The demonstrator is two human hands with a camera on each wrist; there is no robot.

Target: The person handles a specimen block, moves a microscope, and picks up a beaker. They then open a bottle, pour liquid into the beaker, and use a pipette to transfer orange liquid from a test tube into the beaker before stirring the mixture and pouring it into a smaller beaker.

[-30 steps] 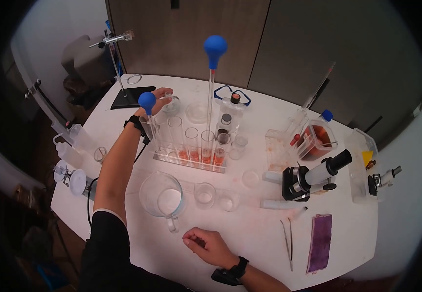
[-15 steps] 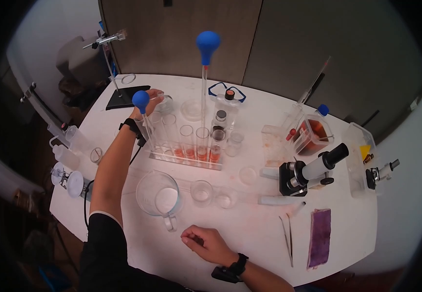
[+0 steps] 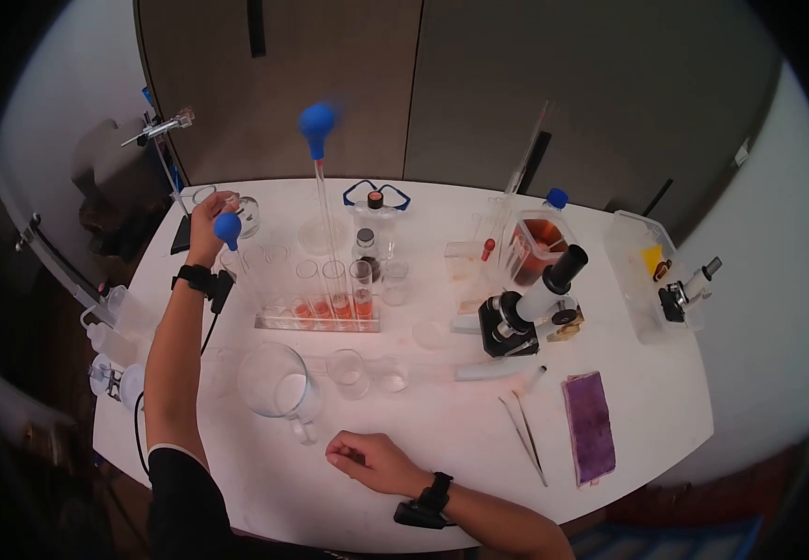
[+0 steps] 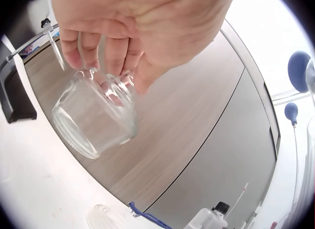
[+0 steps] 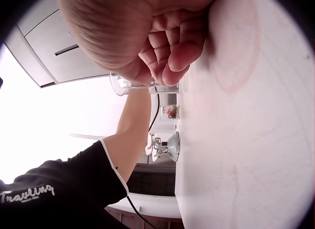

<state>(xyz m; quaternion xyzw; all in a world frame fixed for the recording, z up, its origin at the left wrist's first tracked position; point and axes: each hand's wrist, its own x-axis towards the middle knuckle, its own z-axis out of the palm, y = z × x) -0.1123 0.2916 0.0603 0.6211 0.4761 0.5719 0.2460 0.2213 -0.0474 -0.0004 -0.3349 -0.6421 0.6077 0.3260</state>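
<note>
White tabletop [image 3: 647, 392] with rounded corners spreads before a person, its near edge bowing along the bottom and tall cabinet doors [image 3: 237, 121] rising behind the far edge.

Nearest, the right hand [image 3: 374, 460] rests on the table, fingers loosely curled, holding nothing. White surface stretches between it and a pair of tweezers [image 3: 528, 443] to the right; beyond these lies a purple cloth [image 3: 589, 429].

Just past the right hand stands a clear measuring jug [image 3: 255, 397], handle toward the person, with two small glass beakers [image 3: 348, 387] to its right. What the beakers hold is too faint to tell.

Farther on, a clear test-tube rack [image 3: 316, 322] holds a row of glass tubes; those toward its right end have orange-red liquid at the bottom. To the right are a microscope [image 3: 521, 317], a clear tub [image 3: 528, 257] with red-brown contents, and a plastic bin [image 3: 642, 322] holding a yellow piece.

Farthest, the left arm stretches past the rack's left end. The left hand [image 3: 210, 224], near a black stand base [image 3: 181, 235], grips a squat glass jar [image 4: 93, 118] at its neck, fingers close around the rim. In the left wrist view the jar looks see-through and tilted; whether it touches the table is unclear.
</note>
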